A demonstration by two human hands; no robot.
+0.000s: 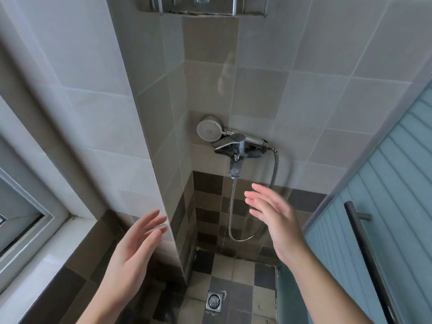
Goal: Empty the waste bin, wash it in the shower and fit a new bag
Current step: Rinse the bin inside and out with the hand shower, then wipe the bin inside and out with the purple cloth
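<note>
While both hands are raised in front of the shower recess, neither grips anything. Left hand (pixel 135 246): palm turned inward, fingers spread and slightly curled, held in front of the outer corner of the tiled wall (pixel 149 146). Right hand (pixel 275 220): palm turned inward toward the left one, fingers extended and apart, held below and just to the right of the tap spout. The two hands are well apart from each other.

Waste bin and bag: neither appears anywhere in this view, so their position cannot be stated.

Mixer tap (pixel 238 142): mounted on the back wall of the recess. Water (pixel 234 169) runs from its spout, and thin streams fall toward the floor. Shower head (pixel 208 130): resting on the tap body at its left end, face turned outward. Metal hose (pixel 233 206): hangs from the tap in a loop that ends just above the floor.

Floor (pixel 243 288): small chequered tiles in light and dark tones. Floor drain (pixel 214 300): square metal grate, near the front edge of the recess floor. Glass door (pixel 385 206): ribbed, bluish, at the right side, with a dark bar handle (pixel 364 253). Window frame (pixel 35 218): at the left edge. Wire shelf (pixel 201 8): at the top edge, contents unclear.
</note>
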